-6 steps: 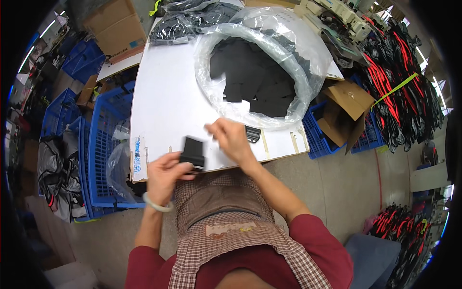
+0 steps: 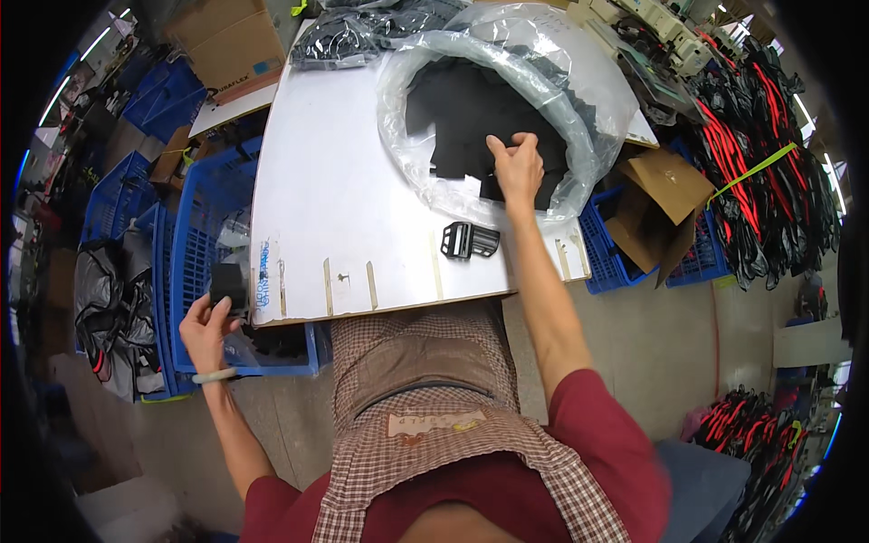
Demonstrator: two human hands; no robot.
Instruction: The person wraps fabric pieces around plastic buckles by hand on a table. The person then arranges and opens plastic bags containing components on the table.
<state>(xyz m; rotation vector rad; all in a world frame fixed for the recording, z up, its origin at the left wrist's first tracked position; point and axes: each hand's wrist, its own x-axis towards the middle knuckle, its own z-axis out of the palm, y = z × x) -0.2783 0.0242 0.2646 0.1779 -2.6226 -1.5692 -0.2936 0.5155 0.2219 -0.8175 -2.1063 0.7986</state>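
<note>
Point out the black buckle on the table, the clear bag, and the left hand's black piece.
Black buckle [image 2: 470, 241]: head view, middle of its body.
Clear bag [image 2: 392, 116]: head view, rolled rim, left side.
Black piece [image 2: 226, 281]: head view, upper face.

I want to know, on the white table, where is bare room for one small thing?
The widest bare patch of the table lies between its left edge and the open plastic bag, in front of the wrapped dark bundle. Black plastic parts border its front right side. It is crowded at back right, with the bag and right hand.
</note>
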